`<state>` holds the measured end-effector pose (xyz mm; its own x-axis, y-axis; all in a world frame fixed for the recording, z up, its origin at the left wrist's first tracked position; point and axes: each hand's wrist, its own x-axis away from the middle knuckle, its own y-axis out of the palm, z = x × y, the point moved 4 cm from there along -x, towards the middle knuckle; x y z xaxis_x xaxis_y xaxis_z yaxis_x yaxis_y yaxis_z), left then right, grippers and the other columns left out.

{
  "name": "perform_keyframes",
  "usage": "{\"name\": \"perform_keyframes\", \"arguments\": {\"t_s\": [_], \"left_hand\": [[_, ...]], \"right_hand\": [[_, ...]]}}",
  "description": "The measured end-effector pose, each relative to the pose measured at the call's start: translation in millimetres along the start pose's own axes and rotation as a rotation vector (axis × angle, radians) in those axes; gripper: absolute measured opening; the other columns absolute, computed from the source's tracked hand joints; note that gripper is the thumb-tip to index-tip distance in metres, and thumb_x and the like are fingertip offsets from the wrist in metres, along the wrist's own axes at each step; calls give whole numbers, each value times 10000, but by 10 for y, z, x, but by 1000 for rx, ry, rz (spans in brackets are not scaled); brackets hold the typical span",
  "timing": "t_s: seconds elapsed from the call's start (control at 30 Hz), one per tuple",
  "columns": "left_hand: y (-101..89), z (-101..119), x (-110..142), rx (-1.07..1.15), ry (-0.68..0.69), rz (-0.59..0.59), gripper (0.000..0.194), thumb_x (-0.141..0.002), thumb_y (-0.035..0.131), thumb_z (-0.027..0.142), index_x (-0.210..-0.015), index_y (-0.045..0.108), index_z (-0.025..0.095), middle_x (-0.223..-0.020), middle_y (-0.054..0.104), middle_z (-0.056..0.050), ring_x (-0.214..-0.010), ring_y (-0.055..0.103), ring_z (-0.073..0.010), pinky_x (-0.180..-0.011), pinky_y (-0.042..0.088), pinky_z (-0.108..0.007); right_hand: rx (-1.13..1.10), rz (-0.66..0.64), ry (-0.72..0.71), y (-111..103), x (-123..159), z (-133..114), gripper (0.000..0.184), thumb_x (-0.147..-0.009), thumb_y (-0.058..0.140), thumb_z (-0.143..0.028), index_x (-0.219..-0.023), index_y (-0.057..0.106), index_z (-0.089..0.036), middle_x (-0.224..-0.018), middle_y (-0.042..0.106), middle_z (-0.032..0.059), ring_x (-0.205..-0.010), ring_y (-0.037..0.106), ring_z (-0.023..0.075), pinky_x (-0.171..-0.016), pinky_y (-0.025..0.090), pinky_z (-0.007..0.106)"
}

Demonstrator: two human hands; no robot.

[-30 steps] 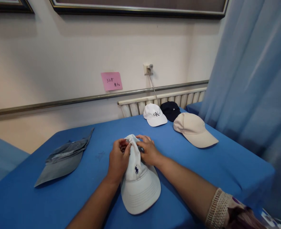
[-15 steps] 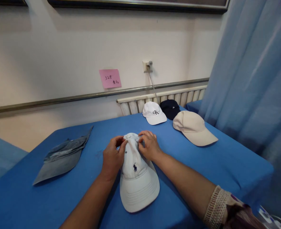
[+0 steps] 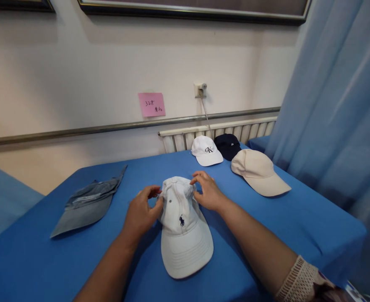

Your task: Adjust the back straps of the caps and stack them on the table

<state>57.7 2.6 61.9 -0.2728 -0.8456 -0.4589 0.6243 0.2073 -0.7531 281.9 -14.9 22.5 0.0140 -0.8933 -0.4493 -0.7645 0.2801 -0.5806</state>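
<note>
Hands (image 3: 142, 212) parted; pale cap (image 3: 186, 247) looks rounder.

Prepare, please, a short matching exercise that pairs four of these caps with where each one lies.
1. grey cap
2. white GK cap
3. beige cap
4. pale cap with rider emblem

A. between the left hand and the right hand
B. right of the navy cap
C. left of both hands, crown collapsed
D. right beside the navy cap, on its left

Right pairs: 1-C, 2-D, 3-B, 4-A
</note>
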Motion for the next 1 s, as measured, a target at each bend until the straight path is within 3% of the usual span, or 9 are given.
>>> {"name": "perform_keyframes", "arguments": {"t_s": [0.23,0.4,0.63,0.7,0.83,0.93,1.0], "left_hand": [[24,-72,-1,-31,-15,-16,333,-778,571,383,-1057,662,224,-950,737,-76,-868,681,-264,-810,522,-373],[-75,-57,27,26,-51,126,284,-788,568,369,-1017,659,227,-937,733,-72,-835,668,-250,-790,528,-361],[-105,-134,22,49,-106,158,267,-790,511,265,-1004,665,218,-934,747,-68,-808,675,-236,-810,527,-372],[-82,-216,3,90,-122,131,290,-782,520,265,-1026,667,212,-985,749,-81,-834,686,-241,-814,532,-374],[42,-368,-25,187,-136,-47,402,-703,597,267,-1094,660,201,-1108,731,-111,-977,691,-285,-836,543,-386],[116,-432,-25,226,-142,-133,480,-658,632,252,-1135,642,194,-1052,745,-107,-949,699,-283,-844,544,-393],[125,-455,-28,224,-158,-126,446,-667,632,275,-1105,649,193,-951,754,-87,-853,706,-263,-807,548,-388]], "right_hand": [[17,49,-30,111,-2,56,146,-799,595,-115,-893,620,-224,-1160,610,55,-1141,547,217,-988,374,424],[55,97,-25,68,-5,64,174,-797,561,-94,-903,614,-222,-1133,637,52,-1097,562,218,-957,382,404],[50,91,-15,108,-5,117,181,-788,543,-87,-905,597,-213,-1101,638,59,-1068,569,212,-945,404,373],[46,92,-7,133,-3,142,186,-784,540,-81,-906,595,-211,-1081,641,60,-1055,576,211,-941,412,370],[32,99,-3,166,8,168,178,-798,541,-93,-914,600,-215,-1056,646,59,-1040,585,212,-935,426,368],[13,110,-8,168,17,166,158,-819,542,-114,-920,608,-217,-1054,651,60,-1040,589,212,-937,433,369],[-11,116,-18,166,19,160,153,-826,541,-121,-922,614,-216,-1057,655,61,-1040,591,210,-941,438,372]]}}
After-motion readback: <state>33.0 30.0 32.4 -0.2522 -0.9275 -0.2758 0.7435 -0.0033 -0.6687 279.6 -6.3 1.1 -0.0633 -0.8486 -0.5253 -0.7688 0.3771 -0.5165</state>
